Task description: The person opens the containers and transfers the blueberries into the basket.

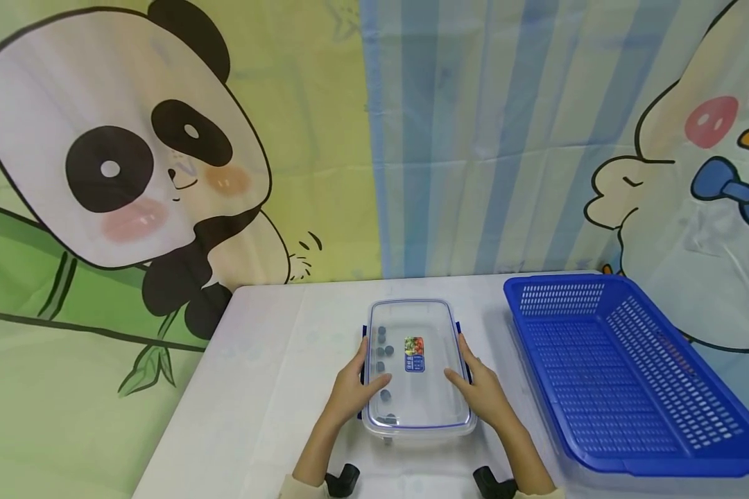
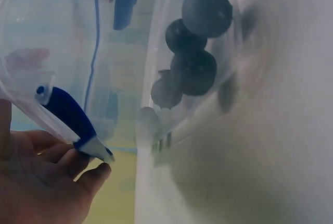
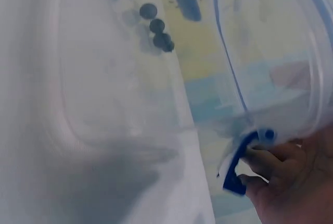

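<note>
Clear plastic lid (image 1: 433, 398) covers the box (image 1: 427, 434) on the worktop (image 1: 287, 360), dark balls (image 2: 193, 72) inside; left hand (image 1: 352, 388) and right hand (image 1: 483, 394) grasp its sides, fingers by outswung blue clasps (image 2: 70, 117). Latching looks undone; whether it is fully seated, I cannot tell.

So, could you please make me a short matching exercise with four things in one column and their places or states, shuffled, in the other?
Things
1. Clear box
2. Basket
3. Dark balls
4. Label

Places and states
A. Blue and full of small holes, on the right in the head view
B. Near the middle of the box's see-through top
C. Held by both hands
D. Inside the box, along its left side in the head view

Pairs: 1-C, 2-A, 3-D, 4-B
</note>
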A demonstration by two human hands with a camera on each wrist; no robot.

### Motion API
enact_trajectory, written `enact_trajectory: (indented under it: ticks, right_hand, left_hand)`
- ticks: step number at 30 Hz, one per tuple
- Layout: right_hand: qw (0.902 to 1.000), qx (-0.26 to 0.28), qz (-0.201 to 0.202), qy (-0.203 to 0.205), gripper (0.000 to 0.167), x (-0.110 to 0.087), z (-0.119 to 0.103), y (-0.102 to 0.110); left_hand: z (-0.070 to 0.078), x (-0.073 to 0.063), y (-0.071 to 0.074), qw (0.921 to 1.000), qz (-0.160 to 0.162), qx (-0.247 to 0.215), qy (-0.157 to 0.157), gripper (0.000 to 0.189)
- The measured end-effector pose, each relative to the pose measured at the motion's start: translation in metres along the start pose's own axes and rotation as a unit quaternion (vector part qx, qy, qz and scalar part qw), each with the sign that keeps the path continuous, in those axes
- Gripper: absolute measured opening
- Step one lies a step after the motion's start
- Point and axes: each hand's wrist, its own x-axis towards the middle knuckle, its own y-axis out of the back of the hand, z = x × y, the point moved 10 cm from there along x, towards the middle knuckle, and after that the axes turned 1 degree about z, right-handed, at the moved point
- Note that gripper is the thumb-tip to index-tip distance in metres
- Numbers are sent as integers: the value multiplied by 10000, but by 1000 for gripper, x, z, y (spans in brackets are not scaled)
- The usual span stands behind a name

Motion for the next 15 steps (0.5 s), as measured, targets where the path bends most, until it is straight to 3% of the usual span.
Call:
enact_trajectory:
  ticks: [3,7,12,15]
  right_hand:
    - [9994,194,32,-268,72,-1,2,-3]
    - [9985,421,98,-345,71,-2,3,-5]
    - [9953,954,66,-126,71,-2,2,-6]
    - [9929,1188,58,69,71,-1,-1,-5]
  left_hand:
    - [1,-2,-2,9999,-29,47,142,93]
    - [0,-4,-5,9993,-77,-221,298,94]
    - [-2,-2,-7,9972,-145,-660,318,91]
    - [7,-2,-5,9956,-193,-880,240,91]
